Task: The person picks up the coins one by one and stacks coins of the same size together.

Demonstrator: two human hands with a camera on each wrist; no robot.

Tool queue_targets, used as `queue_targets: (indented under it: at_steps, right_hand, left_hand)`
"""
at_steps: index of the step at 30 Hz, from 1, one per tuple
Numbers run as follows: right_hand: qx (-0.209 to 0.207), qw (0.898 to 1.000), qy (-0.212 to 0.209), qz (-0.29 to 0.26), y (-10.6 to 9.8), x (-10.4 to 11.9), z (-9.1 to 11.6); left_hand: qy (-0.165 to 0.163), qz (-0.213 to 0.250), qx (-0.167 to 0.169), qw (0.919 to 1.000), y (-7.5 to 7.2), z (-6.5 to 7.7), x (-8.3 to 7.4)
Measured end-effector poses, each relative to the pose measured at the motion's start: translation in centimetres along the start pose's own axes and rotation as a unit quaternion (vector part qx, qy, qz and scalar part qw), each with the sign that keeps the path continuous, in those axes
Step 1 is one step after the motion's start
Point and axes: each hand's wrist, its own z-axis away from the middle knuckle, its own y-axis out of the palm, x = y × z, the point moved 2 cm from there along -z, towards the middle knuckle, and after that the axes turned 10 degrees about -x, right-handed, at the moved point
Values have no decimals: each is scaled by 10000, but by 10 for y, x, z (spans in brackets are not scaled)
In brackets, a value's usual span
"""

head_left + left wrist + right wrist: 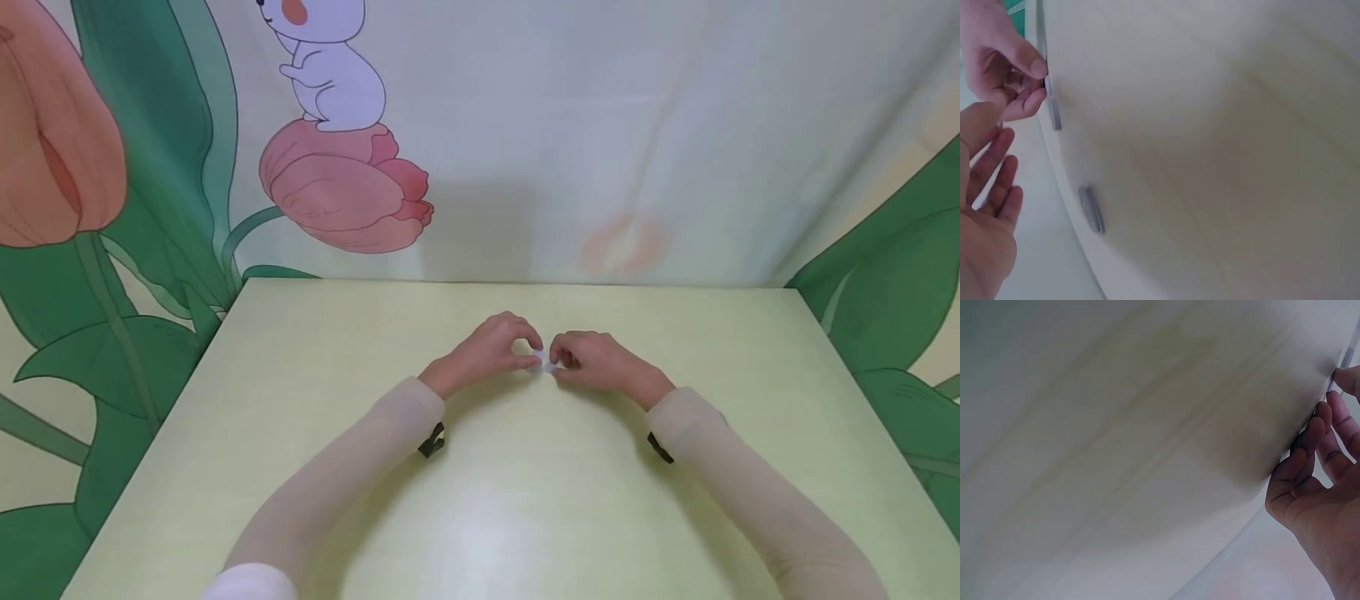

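Note:
In the head view my left hand (498, 348) and right hand (596, 361) face each other low over the table, fingertips almost meeting. Thumb and forefinger of the left pinch a small pale piece (537, 356), mostly hidden by the fingertips. Another small pale piece (551, 367) is pinched by the right hand. From the left wrist the right hand (1004, 65) shows its fingers on a thin grey-looking disc-like piece (1048, 84). Beside it a similar flat piece (1055, 114) lies on the table, and one more flat piece (1091, 209) lies nearer the left hand (985, 237).
The pale yellow table (480, 500) ends at a back edge against a printed curtain (510, 125) with tulips and a white animal. Both forearms in beige sleeves (337, 475) reach across the table, with dark wrist straps (432, 440) under the cuffs.

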Motion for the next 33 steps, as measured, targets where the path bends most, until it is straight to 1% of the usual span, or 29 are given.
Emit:
queue_targets:
  at_steps: [4,8,11,14,20,24,28,33]
  right_hand:
    - [39,10000,-11,-15,-4,0,0]
    - [41,9999,138,-56,-7,-2,2]
    - [-52,10000,34,-71,-4,-5,0]
    - [-101,9999,-99,-46,-1,-5,-2]
    - [-47,9997,-54,-219,-5,-1,-2]
    - [-10,9994,-21,-333,-10,-1,0]
    - [-12,9994,8,-357,-11,-4,1]
    - [82,9993,56,-359,-8,-8,3]
  left_hand:
    - [-169,-200,44,9996,10,-8,-1]
    - [-312,-240,72,9992,18,-15,-5]
    - [-514,-231,101,9984,22,-18,-5]
    - [-625,-289,145,9975,26,-18,-3]
    - [-564,-300,164,9978,30,-18,-3]
    - [-520,-416,159,9977,32,-20,-3]
    - [-604,-650,157,9959,35,-22,-6]
    - [-782,-1077,212,9909,41,-22,-9]
